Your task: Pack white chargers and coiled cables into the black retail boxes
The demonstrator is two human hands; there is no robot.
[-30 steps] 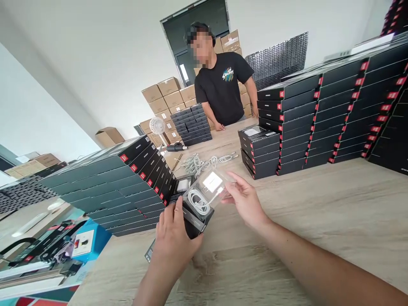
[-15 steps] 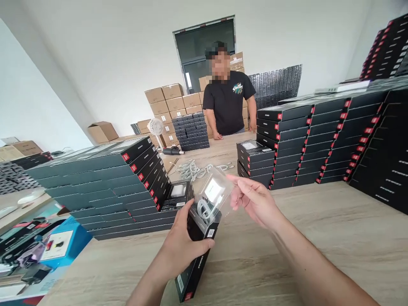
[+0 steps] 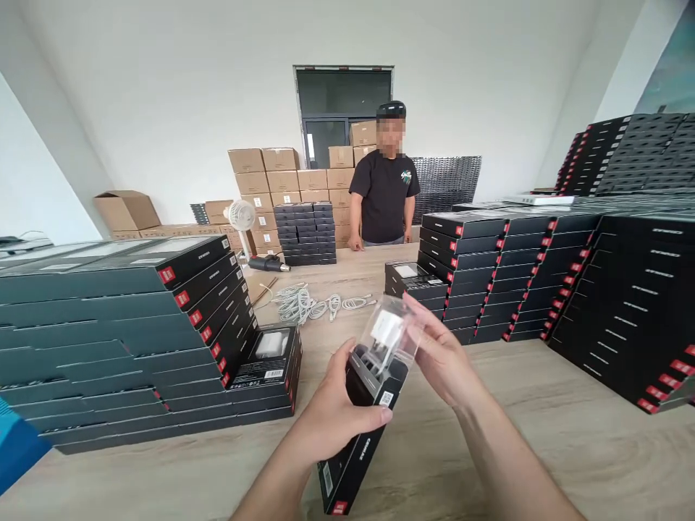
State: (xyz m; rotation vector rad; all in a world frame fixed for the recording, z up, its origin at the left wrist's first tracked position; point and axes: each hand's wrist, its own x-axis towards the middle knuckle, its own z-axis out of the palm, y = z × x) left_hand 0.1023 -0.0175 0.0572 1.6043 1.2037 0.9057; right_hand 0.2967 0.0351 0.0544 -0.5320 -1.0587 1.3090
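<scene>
My left hand is wrapped round a slim black carton with a red corner mark and a QR sticker, held at a tilt over the table. Its upper end is open, with flaps standing out. A clear plastic tray is partly inside that end. In the tray's upper part sits a white block, with part of a light cable below it; the rest is hidden in the carton. My right hand is closed on the tray's upper right edge, thumb and fingers pinching it.
Stacked black cartons stand left and right. Coiled grey cables, a white fan and a black heat-gun-like tool lie ahead. A person stands across the table, before brown boxes.
The clear tray has gone deeper into the carton; the cable coil that showed above its opening is now mostly hidden. My view has levelled, and both hands appear farther right.
</scene>
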